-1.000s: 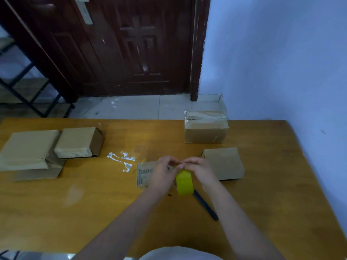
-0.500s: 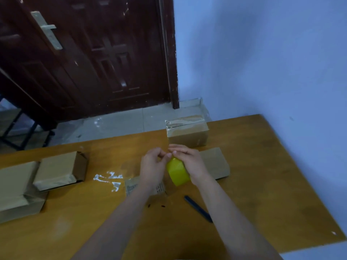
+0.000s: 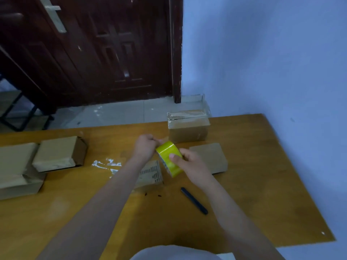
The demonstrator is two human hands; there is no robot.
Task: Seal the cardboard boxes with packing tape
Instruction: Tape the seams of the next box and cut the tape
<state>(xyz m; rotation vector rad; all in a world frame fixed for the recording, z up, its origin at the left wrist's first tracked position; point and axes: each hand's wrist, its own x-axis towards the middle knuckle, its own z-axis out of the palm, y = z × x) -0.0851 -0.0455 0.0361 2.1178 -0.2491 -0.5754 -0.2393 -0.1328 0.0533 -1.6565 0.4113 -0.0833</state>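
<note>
My right hand (image 3: pixel 189 164) grips a yellow roll of packing tape (image 3: pixel 170 158) above the middle of the wooden table (image 3: pixel 262 194). My left hand (image 3: pixel 145 147) pinches at the roll's upper left edge, where the tape end seems to be. Under my hands lies a small printed cardboard box (image 3: pixel 151 174), partly hidden by my left forearm. A flat brown box (image 3: pixel 210 157) sits just to the right, and a taller taped box (image 3: pixel 188 126) stands behind at the table's far edge. Two more boxes, one smaller (image 3: pixel 56 153) and one large (image 3: pixel 16 169), lie at the left.
A dark pen-like tool (image 3: pixel 194 200) lies on the table near my right forearm. Crumpled clear tape scraps (image 3: pixel 108 165) are stuck left of centre. A blue wall (image 3: pixel 272 62) runs along the table's right side; a dark wooden door (image 3: pixel 97 49) stands beyond.
My right hand has turned the yellow roll and drawn back slightly toward me, while my left hand stays pinching at its edge. The camera view has shifted little since half a second ago.
</note>
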